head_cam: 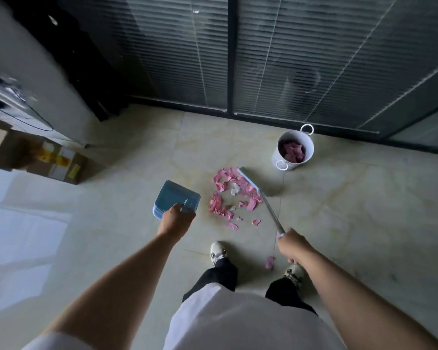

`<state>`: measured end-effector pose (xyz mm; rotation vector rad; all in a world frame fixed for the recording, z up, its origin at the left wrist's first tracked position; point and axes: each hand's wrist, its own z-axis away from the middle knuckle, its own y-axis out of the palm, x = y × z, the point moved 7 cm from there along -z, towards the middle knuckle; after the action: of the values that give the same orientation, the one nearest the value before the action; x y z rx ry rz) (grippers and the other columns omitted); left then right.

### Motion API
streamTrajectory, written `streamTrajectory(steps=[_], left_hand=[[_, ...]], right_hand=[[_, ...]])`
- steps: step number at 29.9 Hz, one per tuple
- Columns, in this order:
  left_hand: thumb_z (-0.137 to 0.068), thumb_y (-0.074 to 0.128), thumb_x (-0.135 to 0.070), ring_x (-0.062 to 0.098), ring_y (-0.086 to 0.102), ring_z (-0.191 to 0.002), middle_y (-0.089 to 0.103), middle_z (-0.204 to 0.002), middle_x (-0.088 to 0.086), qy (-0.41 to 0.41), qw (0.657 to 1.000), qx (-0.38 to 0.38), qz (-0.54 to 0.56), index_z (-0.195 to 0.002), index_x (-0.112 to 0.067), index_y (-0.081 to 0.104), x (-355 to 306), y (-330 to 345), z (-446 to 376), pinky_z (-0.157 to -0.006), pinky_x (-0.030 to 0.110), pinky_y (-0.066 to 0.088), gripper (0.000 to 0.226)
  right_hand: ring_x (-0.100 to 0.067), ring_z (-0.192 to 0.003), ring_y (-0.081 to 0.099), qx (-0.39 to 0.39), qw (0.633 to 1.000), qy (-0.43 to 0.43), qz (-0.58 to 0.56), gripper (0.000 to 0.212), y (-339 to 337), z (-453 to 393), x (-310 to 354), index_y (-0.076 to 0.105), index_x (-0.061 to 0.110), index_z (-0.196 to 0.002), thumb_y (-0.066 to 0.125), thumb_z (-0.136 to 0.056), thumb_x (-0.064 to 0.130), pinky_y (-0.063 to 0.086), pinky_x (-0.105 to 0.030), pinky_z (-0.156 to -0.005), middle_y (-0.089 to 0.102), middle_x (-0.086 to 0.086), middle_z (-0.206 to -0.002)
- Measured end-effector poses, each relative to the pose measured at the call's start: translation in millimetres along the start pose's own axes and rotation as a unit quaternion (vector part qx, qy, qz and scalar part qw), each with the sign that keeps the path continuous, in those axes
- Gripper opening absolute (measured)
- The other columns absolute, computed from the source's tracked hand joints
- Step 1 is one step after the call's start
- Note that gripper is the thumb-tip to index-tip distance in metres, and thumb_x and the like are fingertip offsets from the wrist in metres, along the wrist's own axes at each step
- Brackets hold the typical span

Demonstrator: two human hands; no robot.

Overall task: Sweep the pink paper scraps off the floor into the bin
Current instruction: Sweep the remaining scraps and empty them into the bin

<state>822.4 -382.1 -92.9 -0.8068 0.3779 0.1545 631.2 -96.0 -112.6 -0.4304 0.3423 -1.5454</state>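
Pink paper scraps (224,198) lie in a loose pile on the beige tiled floor ahead of my feet, with a few stray pieces nearer me. My right hand (292,246) grips the metal handle of a broom whose light blue head (248,181) rests against the pile's far right side. My left hand (176,219) grips the handle of a blue dustpan (173,198), held just left of the pile. A white bin (292,150) with ring handles stands beyond the pile to the right and holds pink scraps.
One pink scrap (269,262) lies between my shoes. Glass partitions with blinds (263,59) close off the far side. A cardboard box (43,157) sits on the floor at left beside a white cabinet (36,79).
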Motion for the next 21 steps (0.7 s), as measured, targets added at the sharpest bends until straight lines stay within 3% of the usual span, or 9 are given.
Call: streamTrajectory(steps=[2,4,7,8,11,15,17,21], left_hand=[[-0.090,0.052,-0.029,0.036,0.064,-0.085,0.067,-0.099,0.015,-0.010,1.000,-0.002,0.009,-0.119,-0.011,0.063,-1,-7,-15,-0.071,0.038,0.057,0.036],[-0.091,0.052,-0.030,0.038,0.066,-0.086,0.069,-0.099,0.018,-0.020,1.000,0.002,0.004,-0.116,-0.009,0.064,-2,-12,-26,-0.074,0.042,0.058,0.035],[-0.091,0.051,-0.030,0.038,0.066,-0.089,0.069,-0.101,0.020,-0.037,0.999,-0.002,0.002,-0.114,-0.006,0.065,0,-13,-37,-0.079,0.043,0.057,0.036],[-0.091,0.051,-0.030,0.038,0.066,-0.090,0.069,-0.102,0.021,-0.040,0.999,0.000,0.004,-0.114,-0.005,0.065,2,-12,-41,-0.080,0.044,0.057,0.037],[-0.087,0.053,-0.025,0.038,0.065,-0.091,0.068,-0.104,0.020,-0.043,0.999,-0.003,0.006,-0.116,-0.010,0.064,5,-12,-46,-0.080,0.041,0.057,0.035],[-0.085,0.047,-0.020,0.041,0.066,-0.088,0.067,-0.102,0.023,-0.041,0.999,-0.008,-0.014,-0.112,-0.008,0.063,14,-13,-39,-0.074,0.039,0.056,0.034],[-0.084,0.046,-0.020,0.040,0.067,-0.086,0.068,-0.098,0.022,-0.030,0.999,-0.018,-0.030,-0.108,-0.008,0.063,21,-16,-32,-0.072,0.040,0.057,0.031],[-0.086,0.049,-0.023,0.040,0.067,-0.082,0.070,-0.093,0.020,-0.009,0.997,-0.029,-0.067,-0.101,-0.011,0.065,48,-29,-21,-0.069,0.038,0.057,0.025]], right_hand=[[-0.016,-0.034,0.052,0.005,1.000,0.002,0.004,0.046,6,13,4,0.035,-0.002,-0.132,0.037,-0.091,0.019,0.031,-0.012,-0.033,0.066,-0.016,-0.080],[-0.014,-0.034,0.050,0.002,1.000,-0.006,0.011,0.047,2,25,8,0.036,0.004,-0.135,0.037,-0.090,0.018,0.028,-0.011,-0.030,0.067,-0.017,-0.083],[-0.010,-0.027,0.043,0.002,1.000,-0.013,0.000,0.051,-9,43,13,0.032,0.015,-0.144,0.033,-0.093,0.020,0.029,-0.011,-0.032,0.058,0.000,-0.039],[-0.011,-0.027,0.042,0.001,1.000,-0.017,-0.007,0.047,-12,49,12,0.037,0.014,-0.140,0.032,-0.094,0.020,0.030,-0.013,-0.033,0.055,0.001,-0.034],[-0.015,-0.032,0.046,-0.012,1.000,-0.018,-0.021,0.038,-19,58,16,0.050,0.007,-0.126,0.032,-0.095,0.020,0.034,-0.017,-0.038,0.059,-0.003,-0.049],[-0.025,-0.056,0.056,-0.038,0.998,-0.041,-0.014,0.027,-21,45,43,0.055,0.005,-0.103,0.036,-0.095,0.022,0.040,-0.023,-0.062,0.058,-0.010,-0.069],[-0.022,-0.051,0.053,-0.044,0.998,-0.052,-0.018,0.025,-22,29,62,0.055,0.010,-0.107,0.039,-0.095,0.024,0.039,-0.021,-0.054,0.058,-0.009,-0.065],[-0.019,-0.043,0.049,-0.003,0.998,-0.067,0.007,0.036,-10,5,85,0.057,0.003,-0.123,0.048,-0.091,0.017,0.036,-0.018,-0.040,0.057,-0.012,-0.059]])
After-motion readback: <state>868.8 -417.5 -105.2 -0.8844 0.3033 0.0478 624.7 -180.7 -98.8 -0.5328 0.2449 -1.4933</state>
